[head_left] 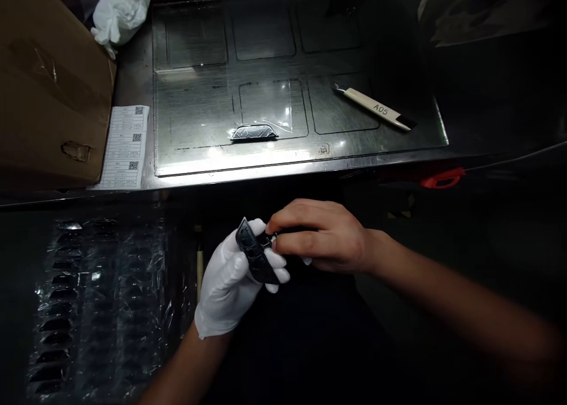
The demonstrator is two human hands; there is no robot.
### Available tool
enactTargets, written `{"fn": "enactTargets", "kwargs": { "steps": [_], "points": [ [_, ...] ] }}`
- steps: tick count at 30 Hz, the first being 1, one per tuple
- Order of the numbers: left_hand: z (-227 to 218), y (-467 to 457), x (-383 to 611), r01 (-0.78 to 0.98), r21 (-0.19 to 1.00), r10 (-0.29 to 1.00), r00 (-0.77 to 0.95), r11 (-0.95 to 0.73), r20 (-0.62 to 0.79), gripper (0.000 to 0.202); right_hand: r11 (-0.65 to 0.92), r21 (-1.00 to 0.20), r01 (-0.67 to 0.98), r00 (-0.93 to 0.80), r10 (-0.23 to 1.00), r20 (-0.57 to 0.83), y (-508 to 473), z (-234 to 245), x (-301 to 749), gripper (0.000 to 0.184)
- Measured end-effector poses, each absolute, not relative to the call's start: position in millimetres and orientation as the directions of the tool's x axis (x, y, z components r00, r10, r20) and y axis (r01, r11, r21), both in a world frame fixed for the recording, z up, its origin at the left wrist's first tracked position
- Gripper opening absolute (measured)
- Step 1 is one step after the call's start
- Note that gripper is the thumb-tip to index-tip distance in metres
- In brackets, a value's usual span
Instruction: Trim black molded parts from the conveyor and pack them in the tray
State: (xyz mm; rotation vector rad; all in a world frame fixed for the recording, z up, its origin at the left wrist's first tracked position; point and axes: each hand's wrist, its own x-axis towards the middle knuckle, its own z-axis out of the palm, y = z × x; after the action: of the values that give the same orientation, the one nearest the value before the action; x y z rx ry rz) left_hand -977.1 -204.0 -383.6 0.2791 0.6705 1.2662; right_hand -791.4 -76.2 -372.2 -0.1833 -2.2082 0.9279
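Observation:
My left hand (228,275), in a white glove, grips a dark trapezoid plastic part (253,252) with the ribbed side facing me. Bare and pinched at the part's right side, my right hand (323,234) has a small dark piece with a shiny edge (268,240) at its fingertips, too small to name. A bit of white (307,261) shows under that hand. On the bench plate lies a similar dark part (254,133) in clear film. Farther right rests a pale-handled scraping tool (374,107) marked A05.
A cardboard box (53,92) stands at the left, beside printed label sheets (124,148) and a crumpled white bag (121,12). The clear plate (190,116) covers the bench. Lower left, a clear plastic tray (101,310) holds several dark parts. A red handle (443,179) sits by the bench edge.

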Motion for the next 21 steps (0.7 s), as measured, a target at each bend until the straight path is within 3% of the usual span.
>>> {"fn": "enactTargets", "kwargs": {
  "steps": [2,4,7,9,10,12,13,14,17,21],
  "points": [
    [-383,-204,-974,-0.794,0.549,0.948,0.103,0.260,-0.300,0.035,0.518,-0.840,-0.161,-0.754,0.484,0.443,-79,-373,-790,0.027],
    [-383,-202,-976,-0.783,0.569,0.946,0.075,0.252,-0.316,0.033,0.156,-0.979,-0.131,-0.781,0.592,0.199,-82,-373,-791,0.048],
    [-380,-196,-984,-0.698,0.629,0.920,0.115,0.343,-0.374,0.032,-0.257,-0.966,-0.004,-0.816,0.559,-0.145,-81,-373,-795,0.037],
    [-373,-192,-990,-0.582,0.700,0.896,0.128,0.414,-0.424,0.036,-0.314,-0.946,0.083,-0.839,0.490,-0.236,-80,-370,-798,0.027],
    [-367,-190,-992,-0.502,0.745,0.887,0.107,0.439,-0.450,0.036,-0.266,-0.955,0.133,-0.841,0.479,-0.251,-80,-367,-800,0.024],
    [-355,-186,-993,-0.322,0.832,0.878,-0.003,0.452,-0.479,0.026,0.004,-0.977,0.215,-0.836,0.518,-0.182,-81,-362,-804,0.015],
    [-350,-183,-993,-0.242,0.862,0.877,-0.075,0.445,-0.474,0.020,0.197,-0.953,0.232,-0.827,0.556,-0.086,-81,-361,-806,0.011],
    [-348,-178,-993,-0.197,0.880,0.875,-0.143,0.432,-0.462,0.020,0.374,-0.906,0.199,-0.821,0.568,0.055,-78,-362,-810,0.019],
    [-351,-160,-1003,-0.273,0.870,0.813,-0.323,0.411,-0.485,0.031,0.686,-0.723,0.078,-0.817,0.460,0.348,-59,-367,-831,0.048],
    [-359,-155,-1029,-0.398,0.843,0.768,-0.385,0.363,-0.512,0.045,0.818,-0.574,0.020,-0.830,0.334,0.447,-37,-346,-875,0.046]
  ]
}}
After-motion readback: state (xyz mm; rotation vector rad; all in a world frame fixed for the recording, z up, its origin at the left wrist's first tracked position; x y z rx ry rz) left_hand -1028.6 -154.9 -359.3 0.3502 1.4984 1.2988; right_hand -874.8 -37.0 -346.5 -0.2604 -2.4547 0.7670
